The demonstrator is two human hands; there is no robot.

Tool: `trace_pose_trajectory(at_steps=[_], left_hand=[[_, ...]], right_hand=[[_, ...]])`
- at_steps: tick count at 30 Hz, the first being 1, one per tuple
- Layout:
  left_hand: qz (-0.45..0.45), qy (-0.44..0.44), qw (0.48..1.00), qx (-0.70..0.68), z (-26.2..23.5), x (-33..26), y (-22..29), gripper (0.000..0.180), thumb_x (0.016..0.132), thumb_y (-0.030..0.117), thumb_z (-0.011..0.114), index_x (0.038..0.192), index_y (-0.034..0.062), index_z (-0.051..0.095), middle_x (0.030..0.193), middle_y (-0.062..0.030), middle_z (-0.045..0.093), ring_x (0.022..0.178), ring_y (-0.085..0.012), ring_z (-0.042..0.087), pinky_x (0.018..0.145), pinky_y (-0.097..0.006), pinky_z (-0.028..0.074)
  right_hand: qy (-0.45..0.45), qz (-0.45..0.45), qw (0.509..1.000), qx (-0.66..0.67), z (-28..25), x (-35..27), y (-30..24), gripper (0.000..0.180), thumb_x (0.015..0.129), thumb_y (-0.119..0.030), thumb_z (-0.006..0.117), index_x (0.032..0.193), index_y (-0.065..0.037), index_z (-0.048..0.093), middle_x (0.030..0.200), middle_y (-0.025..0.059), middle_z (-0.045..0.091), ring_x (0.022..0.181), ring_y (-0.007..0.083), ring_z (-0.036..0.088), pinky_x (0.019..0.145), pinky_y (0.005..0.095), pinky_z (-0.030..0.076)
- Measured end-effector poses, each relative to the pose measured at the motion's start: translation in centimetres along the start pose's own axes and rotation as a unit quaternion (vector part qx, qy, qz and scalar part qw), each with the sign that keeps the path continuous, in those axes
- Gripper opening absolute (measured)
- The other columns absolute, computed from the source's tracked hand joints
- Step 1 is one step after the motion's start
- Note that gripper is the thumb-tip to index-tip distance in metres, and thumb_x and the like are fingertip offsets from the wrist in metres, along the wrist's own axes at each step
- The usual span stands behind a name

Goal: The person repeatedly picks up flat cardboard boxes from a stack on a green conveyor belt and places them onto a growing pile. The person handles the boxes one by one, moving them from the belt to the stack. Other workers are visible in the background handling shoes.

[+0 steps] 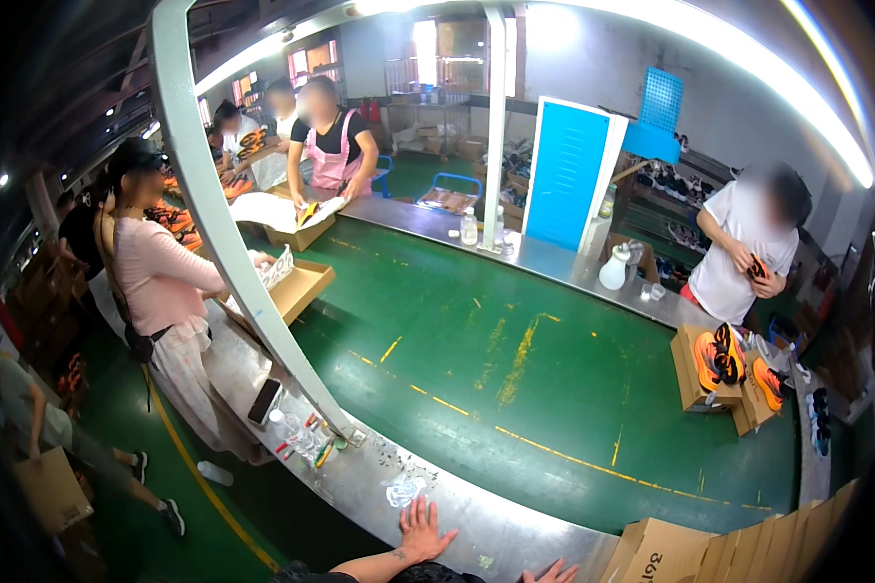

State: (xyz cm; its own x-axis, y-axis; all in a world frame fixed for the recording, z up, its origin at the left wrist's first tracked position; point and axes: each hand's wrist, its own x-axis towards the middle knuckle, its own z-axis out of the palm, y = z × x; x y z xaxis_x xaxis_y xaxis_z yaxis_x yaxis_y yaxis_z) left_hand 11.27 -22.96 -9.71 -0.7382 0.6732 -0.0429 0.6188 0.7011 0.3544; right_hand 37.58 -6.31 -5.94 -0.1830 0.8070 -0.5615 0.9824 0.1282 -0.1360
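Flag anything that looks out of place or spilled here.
Dark specks lie scattered on the metal bench beyond the left hand, beside crumpled clear plastic, like litter. A pale object on the floor looks dropped.

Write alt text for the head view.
The wearer's bare left hand lies palm-down on a metal ledge; the right hand, partly cut off, is near cardboard boxes. Around a green surface, co-workers handle orange-and-black shoes and opened boxes.

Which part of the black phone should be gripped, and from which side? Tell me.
Probably its two long edges, from above and the left: the phone looks slim and flat on the metal bench, and clear plastic items sit close to its near right side.
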Motion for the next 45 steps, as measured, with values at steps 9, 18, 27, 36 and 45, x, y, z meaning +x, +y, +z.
trace_pose_trajectory(at_steps=[9, 18, 27, 36, 45], left_hand=[[-0.008, -0.017, 1.000, -0.002, 0.0, 0.5, -0.2, 0.098, 0.088, 0.071, 0.044, 0.151, -0.0018, 0.025, 0.159, -0.0261, 0.011, 0.148, -0.0407, 0.004, 0.115, -0.059, 0.001], [0.007, 0.002, 1.000, -0.009, 0.3, 0.8, -0.6, 0.100, 0.086, 0.070, 0.049, 0.148, -0.0049, 0.028, 0.157, -0.0281, 0.013, 0.147, -0.0426, 0.007, 0.115, -0.061, 0.004], [-0.002, -0.009, 1.000, -0.022, 0.8, 1.1, -0.7, 0.098, 0.087, 0.071, 0.045, 0.150, -0.0020, 0.027, 0.159, -0.0267, 0.011, 0.148, -0.0414, 0.005, 0.115, -0.060, 0.001], [0.008, -0.013, 1.000, -0.005, 0.2, 1.5, -1.3, 0.099, 0.087, 0.070, 0.047, 0.149, -0.0040, 0.026, 0.158, -0.0280, 0.012, 0.147, -0.0433, 0.005, 0.115, -0.060, 0.001], [-0.011, -0.054, 0.998, 0.000, -1.7, 2.8, -0.6, 0.092, 0.085, 0.058, 0.060, 0.144, -0.0064, 0.030, 0.153, -0.0301, 0.017, 0.143, -0.0461, 0.014, 0.112, -0.061, 0.011]], right_hand=[[0.014, -0.004, 1.000, 0.007, -0.8, -0.4, -0.9, 0.103, 0.081, -0.066, 0.059, 0.157, -0.014, 0.015, 0.160, 0.0297, 0.000, 0.147, 0.0486, 0.004, 0.112, 0.0685, 0.012], [0.013, -0.003, 1.000, 0.007, -0.5, -0.2, -1.1, 0.103, 0.080, -0.063, 0.063, 0.157, -0.014, 0.016, 0.160, 0.0298, -0.001, 0.147, 0.0490, 0.005, 0.111, 0.0689, 0.015], [0.020, -0.003, 1.000, 0.007, -0.4, 0.3, -1.3, 0.103, 0.079, -0.064, 0.063, 0.157, -0.015, 0.018, 0.160, 0.0284, -0.003, 0.147, 0.0487, 0.003, 0.111, 0.0695, 0.014], [0.012, 0.000, 1.000, -0.004, 0.0, 0.4, -1.7, 0.103, 0.079, -0.067, 0.061, 0.157, -0.017, 0.017, 0.160, 0.0285, -0.003, 0.147, 0.0497, 0.003, 0.111, 0.0695, 0.014], [0.024, -0.004, 1.000, 0.013, -0.1, 0.2, -2.6, 0.100, 0.080, -0.064, 0.061, 0.156, -0.012, 0.022, 0.160, 0.0291, -0.001, 0.146, 0.0501, 0.010, 0.112, 0.0690, 0.014]])
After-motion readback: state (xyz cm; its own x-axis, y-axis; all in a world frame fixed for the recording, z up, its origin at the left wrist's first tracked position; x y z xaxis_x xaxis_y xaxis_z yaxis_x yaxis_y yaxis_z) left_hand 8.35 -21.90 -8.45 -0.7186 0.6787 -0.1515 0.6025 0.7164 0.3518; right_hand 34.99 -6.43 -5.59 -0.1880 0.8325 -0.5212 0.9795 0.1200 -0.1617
